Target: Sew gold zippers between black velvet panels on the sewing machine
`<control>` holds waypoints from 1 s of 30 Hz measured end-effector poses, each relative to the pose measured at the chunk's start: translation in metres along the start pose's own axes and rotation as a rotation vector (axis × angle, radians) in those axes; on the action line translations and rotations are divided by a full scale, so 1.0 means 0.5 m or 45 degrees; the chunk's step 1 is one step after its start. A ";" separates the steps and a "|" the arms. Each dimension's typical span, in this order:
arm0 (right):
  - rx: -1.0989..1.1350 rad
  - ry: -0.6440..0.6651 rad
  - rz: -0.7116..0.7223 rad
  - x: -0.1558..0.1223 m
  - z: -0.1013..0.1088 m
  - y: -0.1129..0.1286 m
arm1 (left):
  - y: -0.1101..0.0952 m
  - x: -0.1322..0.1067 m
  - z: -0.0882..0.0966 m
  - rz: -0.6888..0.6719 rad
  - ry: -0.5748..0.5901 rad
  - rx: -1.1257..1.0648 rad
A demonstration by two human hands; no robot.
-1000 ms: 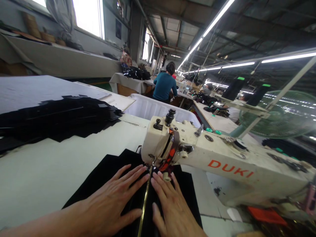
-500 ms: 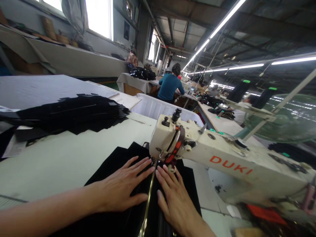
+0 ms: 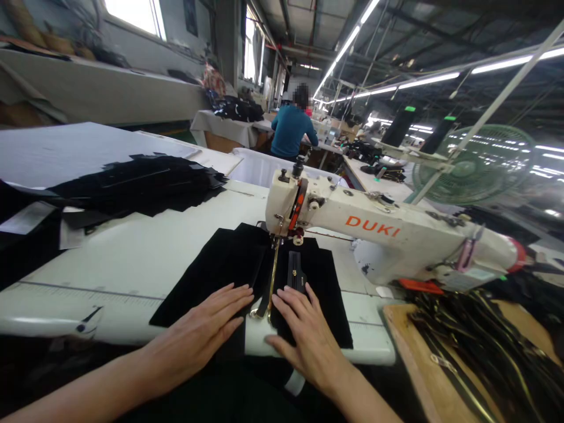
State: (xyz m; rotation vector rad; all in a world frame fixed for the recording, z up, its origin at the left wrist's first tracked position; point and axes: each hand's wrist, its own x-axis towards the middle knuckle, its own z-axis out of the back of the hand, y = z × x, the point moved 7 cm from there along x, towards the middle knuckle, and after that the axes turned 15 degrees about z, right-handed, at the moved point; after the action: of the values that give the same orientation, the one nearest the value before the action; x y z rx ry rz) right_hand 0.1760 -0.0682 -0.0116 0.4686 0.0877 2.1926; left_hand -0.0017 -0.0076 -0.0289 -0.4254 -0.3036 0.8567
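Observation:
A black fabric piece (image 3: 220,264) lies flat on the white table under the head of a white DUKI sewing machine (image 3: 374,235). A gold zipper (image 3: 272,282) runs down its middle from the needle toward me. My left hand (image 3: 202,332) rests flat on the fabric left of the zipper, fingers spread. My right hand (image 3: 304,332) lies flat on the fabric right of the zipper, near the table's front edge. Neither hand grips anything.
A pile of black cut pieces (image 3: 132,185) sits at the back left of the table (image 3: 132,252). A white bin (image 3: 255,167) stands behind the machine. Zippers are heaped on a wooden board (image 3: 476,352) at right. A green fan (image 3: 476,164) and a person in teal (image 3: 291,132) are beyond.
Both hands have slid back toward me along the fabric, away from the needle. More zipper and fabric now show between my fingers and the machine. The camera has pulled back and down.

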 end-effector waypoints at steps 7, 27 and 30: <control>0.005 -0.019 0.148 0.030 0.057 -0.039 | 0.028 0.035 0.059 0.222 0.226 -0.257; -0.119 -0.036 0.269 0.035 0.013 -0.009 | 0.006 -0.008 -0.006 0.023 -0.008 0.144; -0.112 -0.069 0.215 0.042 0.039 -0.029 | 0.014 -0.006 -0.011 0.029 -0.040 0.137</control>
State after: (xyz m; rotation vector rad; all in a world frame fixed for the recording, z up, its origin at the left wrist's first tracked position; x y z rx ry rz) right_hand 0.1825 -0.0449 0.0094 0.5013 -0.0804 2.3359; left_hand -0.0058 -0.0070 -0.0372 -0.3159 -0.2805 0.8982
